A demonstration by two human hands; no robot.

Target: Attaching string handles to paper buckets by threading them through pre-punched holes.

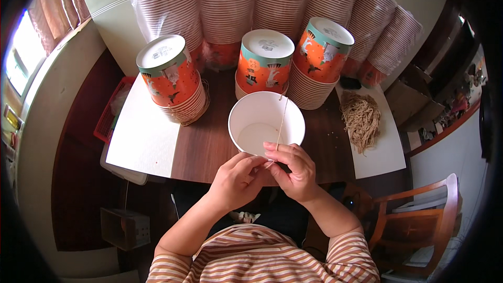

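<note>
Striped cloth of a brown-and-white shirt (pixel 262 257) lay nearest the head camera, with both my forearms reaching forward from it to the white tub (pixel 251 118). That tub stood mouth upward, just past my fingertips, and everything hung on the line across it: a thin string (pixel 282 120) ran from a hole in the tub's far rim, over its mouth, straight back towards me, drifting slightly left as it came. Right hand (pixel 296 173) and left hand (pixel 236 182) met at the tub's near rim; the right was nearer, its fingers overlapping that rim. My right fingers were closed on the string, and my left thumb and forefinger were pinched together on a short pale bit of it; how the strands crossed there was too small to tell.

Under the tub was a brown wooden table (pixel 196 157), flanked by a white panel on either side. A tangled bundle of twine (pixel 361 118) lay right of the tub. Stacks of upturned orange tubs (pixel 265 63) stood left of it, behind it and behind to its right, with plastic-wrapped stacks (pixel 228 5) farther back. Well right of the tub, nearer me, was a wooden chair (pixel 411 214); far left, a curtained window (pixel 23 47).
</note>
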